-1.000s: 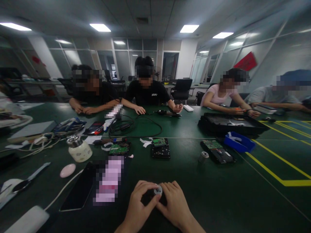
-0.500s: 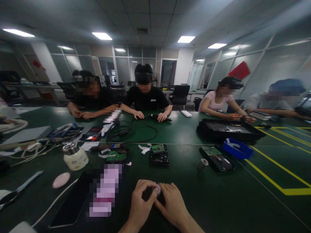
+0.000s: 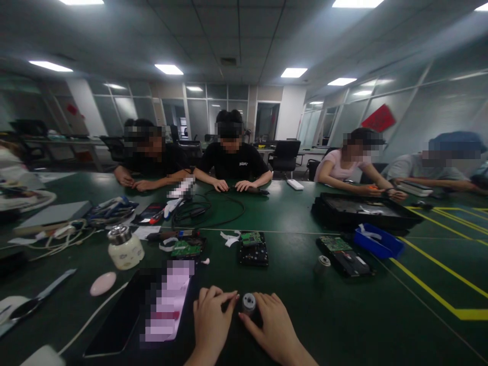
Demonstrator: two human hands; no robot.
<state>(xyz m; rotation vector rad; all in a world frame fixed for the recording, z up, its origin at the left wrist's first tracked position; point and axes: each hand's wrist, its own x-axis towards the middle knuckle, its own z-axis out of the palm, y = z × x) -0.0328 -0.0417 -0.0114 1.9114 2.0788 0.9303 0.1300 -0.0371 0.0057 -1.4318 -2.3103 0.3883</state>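
Note:
At the near middle of the table a small motor-like metal cylinder (image 3: 249, 303) stands upright, its round grey face with dark holes turned up. My right hand (image 3: 275, 325) is curled about its right side, fingers behind and thumb in front. To the left of it, my left hand (image 3: 213, 317) is apart from the cylinder, with thumb and forefinger pinched together; whatever lies between those tips is too small to make out. Farther right stands a similar metal cylinder (image 3: 323, 262). Beyond my hands lies a black unit with a green circuit board (image 3: 253, 249).
Left of my hands are a phone (image 3: 114, 315), a second lit screen (image 3: 170, 305), a pink oval object (image 3: 102, 283) and a cream jar (image 3: 125, 251). Rightward lie another board unit (image 3: 347, 256), a blue tray (image 3: 396, 250) and a large black case (image 3: 324, 216). Several people sit opposite.
My left hand has drawn back to the left, off the metal cylinder, uncovering its top face. My right hand stays around it. The whole view has tilted up slightly.

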